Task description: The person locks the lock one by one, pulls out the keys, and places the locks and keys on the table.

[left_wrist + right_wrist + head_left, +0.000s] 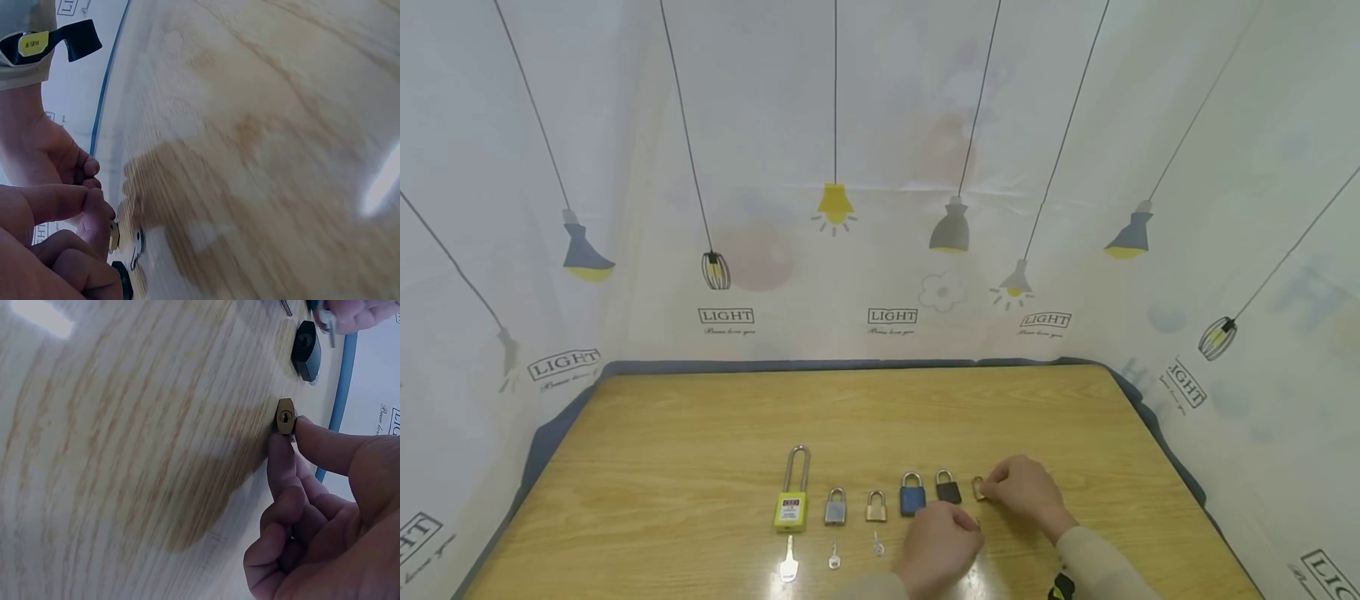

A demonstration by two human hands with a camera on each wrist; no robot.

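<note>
Between thumb and fingers, my right hand (1021, 486) grips a small brass padlock (285, 417) at the right end of a row of padlocks; its keyhole faces the right wrist camera. My left hand (940, 542) is in front of the blue padlock (913, 498) and the black padlock (949, 490), pinching a small key (331, 339) at its fingertips. Most of that key is hidden in the head view. Another key (138, 242) lies on the table near the left hand in the left wrist view.
Left of the hands are a yellow long-shackle padlock (791, 510), a silver padlock (835, 510) and a brass padlock (876, 510). One key lies before each: a large key (788, 567), a small key (834, 558) and a smaller key (878, 546). Patterned cloth (805, 292) surrounds the wooden table (700, 433).
</note>
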